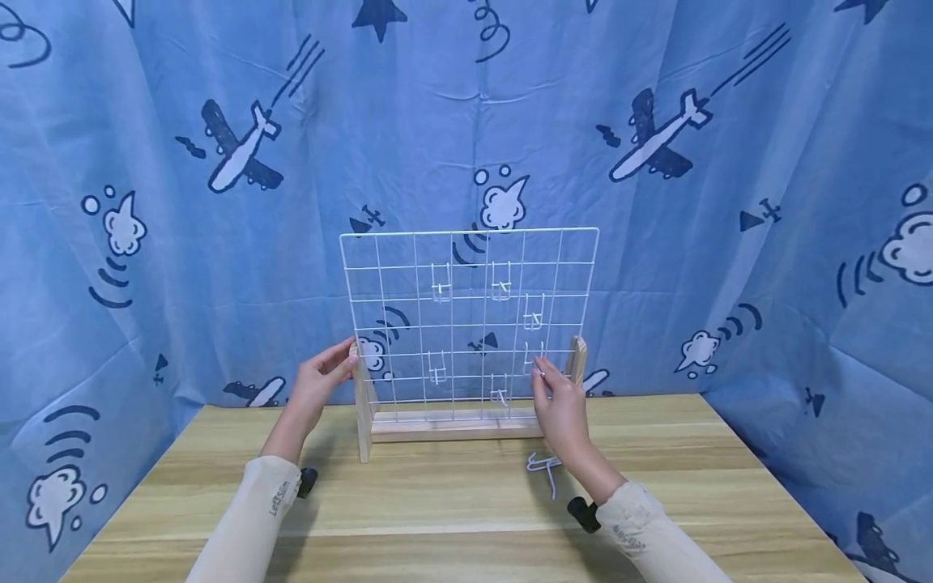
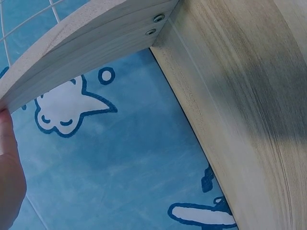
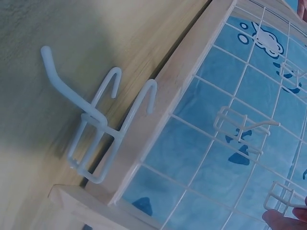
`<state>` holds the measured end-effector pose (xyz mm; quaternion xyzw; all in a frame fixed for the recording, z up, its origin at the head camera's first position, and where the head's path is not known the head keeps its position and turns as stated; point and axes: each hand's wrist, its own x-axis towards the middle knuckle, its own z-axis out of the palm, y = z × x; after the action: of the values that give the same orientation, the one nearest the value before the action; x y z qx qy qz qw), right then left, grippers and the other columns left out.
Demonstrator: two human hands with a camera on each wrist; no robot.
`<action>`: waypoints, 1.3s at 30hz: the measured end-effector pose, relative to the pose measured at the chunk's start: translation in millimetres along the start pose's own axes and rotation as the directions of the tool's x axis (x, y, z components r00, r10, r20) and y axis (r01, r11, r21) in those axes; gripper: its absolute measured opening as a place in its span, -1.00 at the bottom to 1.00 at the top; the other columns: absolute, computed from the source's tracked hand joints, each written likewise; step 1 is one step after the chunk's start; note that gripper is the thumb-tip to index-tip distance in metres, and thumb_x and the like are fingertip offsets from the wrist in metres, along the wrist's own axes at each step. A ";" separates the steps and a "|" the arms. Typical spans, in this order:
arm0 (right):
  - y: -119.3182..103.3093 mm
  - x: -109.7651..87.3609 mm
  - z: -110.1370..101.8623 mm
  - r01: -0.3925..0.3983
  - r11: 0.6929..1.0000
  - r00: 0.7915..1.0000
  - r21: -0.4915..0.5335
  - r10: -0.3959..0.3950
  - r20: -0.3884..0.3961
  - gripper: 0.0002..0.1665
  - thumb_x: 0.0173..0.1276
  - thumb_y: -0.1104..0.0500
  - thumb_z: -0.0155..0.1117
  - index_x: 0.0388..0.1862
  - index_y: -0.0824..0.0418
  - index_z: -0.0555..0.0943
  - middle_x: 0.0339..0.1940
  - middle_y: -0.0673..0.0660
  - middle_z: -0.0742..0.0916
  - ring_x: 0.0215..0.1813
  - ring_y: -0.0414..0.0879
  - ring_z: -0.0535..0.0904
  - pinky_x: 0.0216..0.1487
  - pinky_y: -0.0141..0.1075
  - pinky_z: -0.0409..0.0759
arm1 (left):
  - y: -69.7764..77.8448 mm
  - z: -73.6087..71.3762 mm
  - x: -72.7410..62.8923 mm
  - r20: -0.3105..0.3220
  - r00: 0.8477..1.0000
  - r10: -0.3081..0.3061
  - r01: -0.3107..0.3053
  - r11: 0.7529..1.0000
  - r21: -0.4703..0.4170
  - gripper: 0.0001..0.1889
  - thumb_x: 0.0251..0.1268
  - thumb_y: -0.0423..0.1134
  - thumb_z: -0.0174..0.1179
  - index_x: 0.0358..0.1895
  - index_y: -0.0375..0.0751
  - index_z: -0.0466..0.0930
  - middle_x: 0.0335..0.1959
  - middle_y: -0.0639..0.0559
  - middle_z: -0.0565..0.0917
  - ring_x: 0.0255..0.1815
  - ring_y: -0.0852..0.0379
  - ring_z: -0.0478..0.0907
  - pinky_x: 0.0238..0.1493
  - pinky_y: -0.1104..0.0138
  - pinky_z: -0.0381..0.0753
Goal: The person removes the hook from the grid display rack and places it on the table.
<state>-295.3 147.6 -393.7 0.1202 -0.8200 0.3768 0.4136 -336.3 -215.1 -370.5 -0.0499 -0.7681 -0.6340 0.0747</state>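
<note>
A white wire grid (image 1: 470, 326) stands upright in a wooden stand (image 1: 363, 413). With thumb and fingers my left hand (image 1: 313, 385) grips the top of the stand's left post; the left wrist view shows only part of that hand (image 2: 10, 175) against the wood. My right hand (image 1: 564, 409) pinches a white wire hook (image 1: 538, 361) at the lower right of the grid, beside the right post. In the right wrist view only fingertips (image 3: 283, 221) show at that hook. Another white double-wire hook (image 3: 96, 120) lies on the table in front of the stand.
Several more white hooks hang on the grid, among them one at upper left (image 1: 441, 290) and one at lower middle (image 1: 499, 396). The stand rests on a wood-grain table (image 1: 437, 502). A blue printed curtain (image 1: 466, 121) closes off the back and sides.
</note>
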 end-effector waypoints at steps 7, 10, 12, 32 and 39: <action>-0.1 -0.9 -1.4 0.024 1.000 1.000 0.008 -0.024 -0.011 -0.69 0.33 0.38 0.22 0.03 0.46 0.62 0.02 0.42 0.64 -0.02 0.25 0.64 -0.13 -0.02 0.68 | -0.5 -0.4 -0.9 0.000 1.000 -0.008 0.008 1.000 0.004 -0.39 0.34 0.02 0.18 0.41 -0.03 0.32 0.40 -0.06 0.36 0.37 -0.03 0.32 0.31 0.15 0.43; -0.8 -1.3 -2.0 0.029 1.000 1.000 0.003 -0.029 -0.008 -0.69 0.33 0.37 0.22 0.03 0.46 0.62 0.02 0.41 0.65 0.01 0.25 0.62 -0.09 0.00 0.66 | -0.7 -0.4 -0.3 -0.001 1.000 -0.007 0.007 1.000 -0.005 -0.39 0.35 0.01 0.18 0.42 -0.05 0.31 0.40 -0.07 0.35 0.37 -0.05 0.32 0.31 0.14 0.42; -1.4 -1.8 -2.7 0.033 0.999 0.999 0.002 -0.033 -0.002 -0.70 0.34 0.37 0.22 0.03 0.46 0.62 0.03 0.40 0.65 0.03 0.25 0.62 -0.10 -0.01 0.66 | -0.7 -0.2 0.0 -0.006 1.000 -0.010 0.010 1.000 -0.010 -0.40 0.34 0.00 0.19 0.41 -0.05 0.32 0.40 -0.06 0.36 0.37 -0.04 0.33 0.30 0.15 0.43; -6.4 -15.9 -12.2 0.065 0.997 0.994 0.036 -0.068 0.086 -0.66 0.31 0.39 0.25 0.08 0.42 0.60 0.10 0.41 0.62 -0.40 0.12 0.69 -0.77 -0.50 0.32 | 0.2 1.3 0.8 0.004 1.000 -0.007 0.007 1.000 -0.015 -0.40 0.35 0.01 0.18 0.42 -0.02 0.31 0.39 -0.05 0.37 0.37 -0.02 0.33 0.30 0.16 0.43; -4.6 -20.7 -12.5 0.157 0.988 0.985 0.001 -0.156 0.075 -0.66 0.24 0.42 0.31 0.01 0.43 0.64 0.04 0.39 0.65 0.03 0.26 0.62 0.02 0.03 0.62 | 0.8 -0.4 0.4 0.009 1.000 -0.004 0.004 1.000 -0.007 -0.39 0.36 0.01 0.17 0.42 -0.04 0.30 0.40 -0.07 0.36 0.38 -0.05 0.31 0.30 0.14 0.43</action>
<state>-272.6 151.0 -402.6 0.1973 -0.8240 0.3363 0.4111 -336.5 -215.3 -369.5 -0.0513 -0.7664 -0.6365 0.0699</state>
